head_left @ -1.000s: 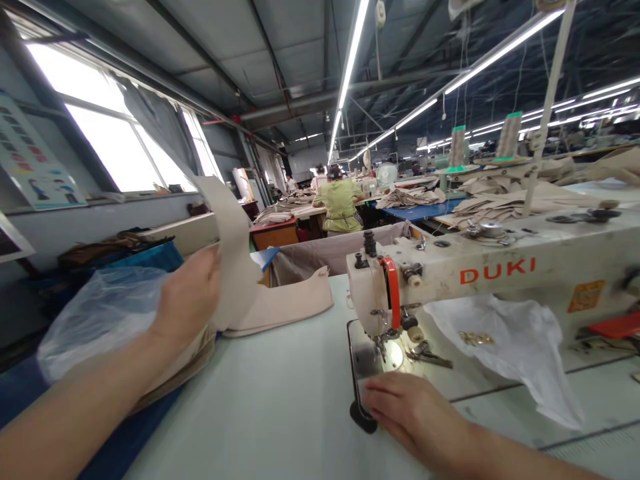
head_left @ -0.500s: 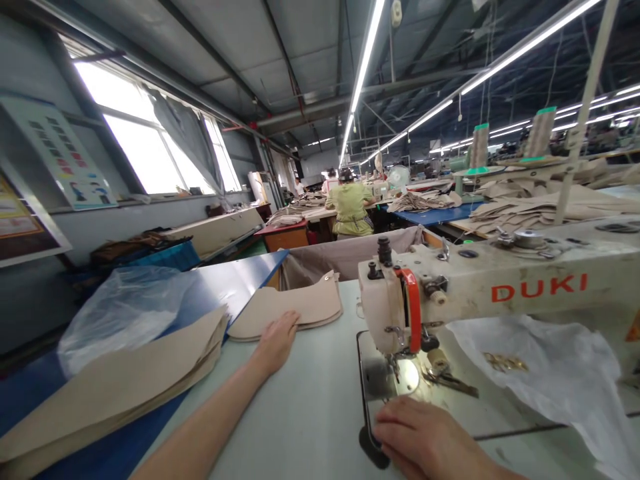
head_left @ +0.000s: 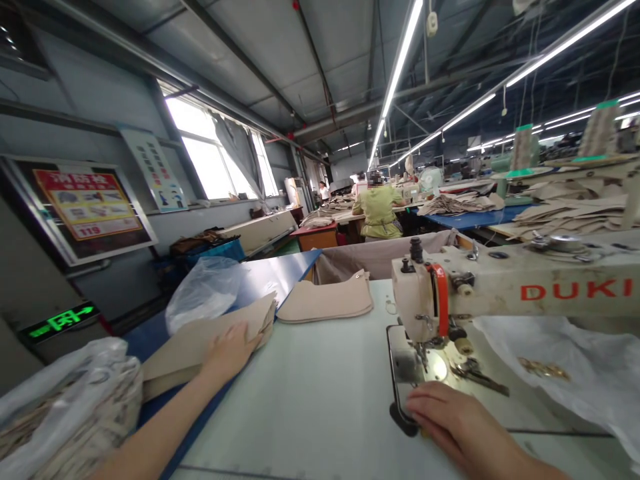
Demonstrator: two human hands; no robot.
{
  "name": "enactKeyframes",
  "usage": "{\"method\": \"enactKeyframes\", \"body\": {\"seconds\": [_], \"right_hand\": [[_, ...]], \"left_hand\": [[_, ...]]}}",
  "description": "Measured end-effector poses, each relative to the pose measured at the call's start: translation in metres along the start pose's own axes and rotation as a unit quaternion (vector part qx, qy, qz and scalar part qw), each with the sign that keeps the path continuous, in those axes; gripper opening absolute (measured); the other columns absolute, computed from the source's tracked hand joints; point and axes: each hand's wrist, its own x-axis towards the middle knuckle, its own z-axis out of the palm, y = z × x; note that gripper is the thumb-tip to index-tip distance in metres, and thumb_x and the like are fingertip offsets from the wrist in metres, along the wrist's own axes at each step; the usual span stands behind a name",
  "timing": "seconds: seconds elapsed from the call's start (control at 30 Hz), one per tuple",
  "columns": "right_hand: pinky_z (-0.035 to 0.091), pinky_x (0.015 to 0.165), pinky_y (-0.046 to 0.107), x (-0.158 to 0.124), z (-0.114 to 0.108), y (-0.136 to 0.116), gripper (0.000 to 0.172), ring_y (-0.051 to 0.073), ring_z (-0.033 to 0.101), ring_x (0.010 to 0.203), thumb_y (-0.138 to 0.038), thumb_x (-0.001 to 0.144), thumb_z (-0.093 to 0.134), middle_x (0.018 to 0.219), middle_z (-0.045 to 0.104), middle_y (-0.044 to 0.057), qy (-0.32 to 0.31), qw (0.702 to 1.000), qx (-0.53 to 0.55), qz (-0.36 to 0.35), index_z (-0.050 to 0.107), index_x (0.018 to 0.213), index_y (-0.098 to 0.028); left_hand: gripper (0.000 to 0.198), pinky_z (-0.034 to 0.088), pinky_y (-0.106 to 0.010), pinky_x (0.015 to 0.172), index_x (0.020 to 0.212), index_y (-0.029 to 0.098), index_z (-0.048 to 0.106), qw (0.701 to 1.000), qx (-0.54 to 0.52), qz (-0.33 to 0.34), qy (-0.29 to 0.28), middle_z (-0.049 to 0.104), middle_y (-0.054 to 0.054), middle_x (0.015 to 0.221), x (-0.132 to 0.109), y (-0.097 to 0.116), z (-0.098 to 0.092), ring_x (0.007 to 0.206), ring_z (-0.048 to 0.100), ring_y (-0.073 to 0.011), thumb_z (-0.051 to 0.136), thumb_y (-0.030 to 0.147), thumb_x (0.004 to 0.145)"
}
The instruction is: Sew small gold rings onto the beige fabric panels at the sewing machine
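Observation:
My left hand (head_left: 231, 352) lies open across the top of a stack of beige fabric pieces (head_left: 187, 343) on the left, fingers stretched over it. Beyond, a second, smaller stack of curved beige pieces (head_left: 325, 298) lies by itself, with a small metal eyelet near its right corner. My right hand (head_left: 445, 410) rests at the front of the sewing machine (head_left: 425, 300), just before the lit needle plate. Its fingers are bent and pressed together; a bit of something yellowish shows beneath them, too hidden to name.
Gold-coloured metal parts (head_left: 543, 368) lie on a white plastic bag (head_left: 590, 373) under the machine arm. Small metal tools (head_left: 483, 377) sit near the needle. Clear plastic (head_left: 203, 293) and a filled bag (head_left: 95, 407) are on the left. A co-worker (head_left: 379, 210) sits ahead.
My left hand has left the far curved stack and moved left and nearer, onto the larger beige stack. The view has turned left. My right hand stays by the needle plate.

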Motion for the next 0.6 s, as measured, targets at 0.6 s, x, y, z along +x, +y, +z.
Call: {"method": "enactKeyframes", "body": {"seconds": [0.6], "right_hand": [[0.051, 0.085, 0.031, -0.004, 0.000, -0.006, 0.028, 0.019, 0.063, 0.095, -0.023, 0.093, 0.041, 0.105, 0.067, 0.008, 0.020, 0.999, -0.038, 0.028, 0.065, 0.106, -0.020]], "left_hand": [[0.027, 0.050, -0.030, 0.063, 0.086, 0.019, 0.062, 0.952, 0.004, 0.285, -0.108, 0.070, -0.005, 0.075, -0.118, 0.117, -0.035, 0.070, 0.069, -0.0223, 0.044, 0.002, 0.074]]}}
